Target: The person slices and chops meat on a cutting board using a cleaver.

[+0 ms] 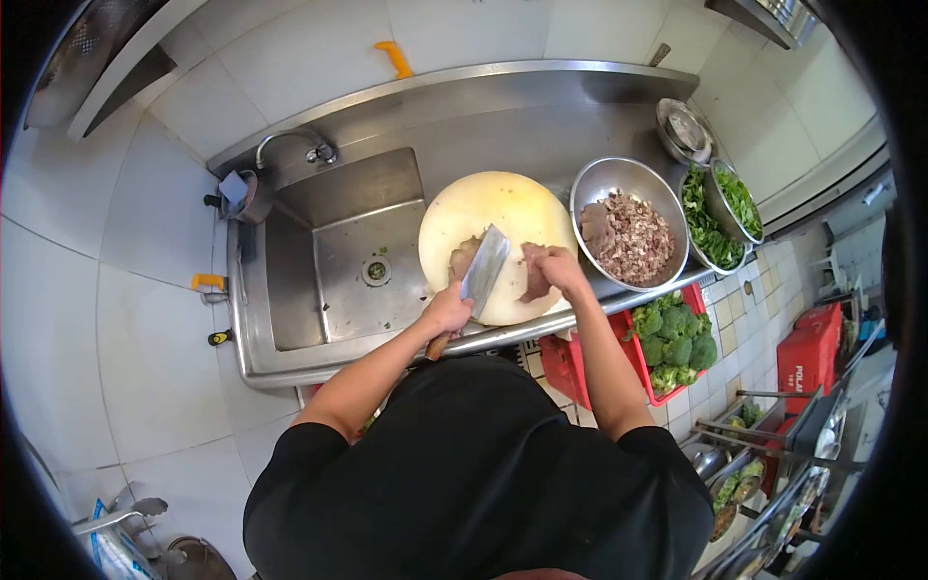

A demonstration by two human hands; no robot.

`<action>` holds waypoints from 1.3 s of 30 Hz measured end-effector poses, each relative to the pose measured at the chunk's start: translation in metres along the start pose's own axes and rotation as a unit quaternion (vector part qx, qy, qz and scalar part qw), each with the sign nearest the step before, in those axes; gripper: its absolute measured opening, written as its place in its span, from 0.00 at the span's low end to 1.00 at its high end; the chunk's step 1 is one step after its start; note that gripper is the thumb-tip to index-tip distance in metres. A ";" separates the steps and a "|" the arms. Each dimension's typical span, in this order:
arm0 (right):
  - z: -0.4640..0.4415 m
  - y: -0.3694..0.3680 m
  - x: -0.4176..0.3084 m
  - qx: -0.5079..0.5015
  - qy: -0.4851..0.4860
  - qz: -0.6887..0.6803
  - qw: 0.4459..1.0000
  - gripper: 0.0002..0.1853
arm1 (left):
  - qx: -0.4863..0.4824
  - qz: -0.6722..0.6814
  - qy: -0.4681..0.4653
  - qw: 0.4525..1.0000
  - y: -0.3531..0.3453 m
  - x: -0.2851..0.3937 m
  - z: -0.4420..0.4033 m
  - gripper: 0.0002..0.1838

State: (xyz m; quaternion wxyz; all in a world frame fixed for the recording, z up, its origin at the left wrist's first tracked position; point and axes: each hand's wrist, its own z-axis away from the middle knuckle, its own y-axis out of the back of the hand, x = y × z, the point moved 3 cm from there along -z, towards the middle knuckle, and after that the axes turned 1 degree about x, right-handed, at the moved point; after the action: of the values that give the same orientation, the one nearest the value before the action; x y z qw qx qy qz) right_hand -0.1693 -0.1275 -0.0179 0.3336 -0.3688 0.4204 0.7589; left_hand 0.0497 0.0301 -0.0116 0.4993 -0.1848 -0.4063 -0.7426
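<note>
On the round, pale yellow cutting board [503, 198], my left hand [448, 312] is wrapped around a cleaver [486, 269] with a wooden handle. The blade points away from me, slanting to the right. A piece of raw meat [464, 257] lies beside the blade's left side, partly hidden by it. My right hand [561, 272] is closed on another slice of meat [535, 280] near the board's right side. To the right of the board stands a steel bowl [583, 186] filled with chopped meat [638, 242] and a larger piece at its left.
A steel sink [338, 280] with a faucet [307, 150] lies left of the board. Leafy greens [710, 227] fill containers at the right end of the counter. Below the counter edge is a red crate [643, 360] with broccoli [677, 338]. Shelving with trays [749, 474] stands at lower right.
</note>
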 end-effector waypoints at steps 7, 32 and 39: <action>-0.002 0.020 -0.053 0.104 0.028 0.300 0.948 0.32 | 0.001 0.072 -0.043 0.996 0.020 -0.009 0.023 0.20; 0.035 -0.129 -0.025 0.249 0.328 0.207 0.887 0.23 | -0.078 0.304 0.002 0.949 0.093 -0.089 -0.006 0.17; 0.018 -0.176 -0.014 0.172 0.235 0.314 0.904 0.35 | -0.101 0.270 0.007 0.957 0.095 -0.062 -0.045 0.16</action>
State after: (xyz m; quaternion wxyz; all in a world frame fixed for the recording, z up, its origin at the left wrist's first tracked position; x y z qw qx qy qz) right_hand -0.0236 -0.0400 -0.0681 0.0282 -0.3225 0.7043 0.6317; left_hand 0.1671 0.0152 -0.0416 0.6631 -0.3317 -0.2607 -0.6183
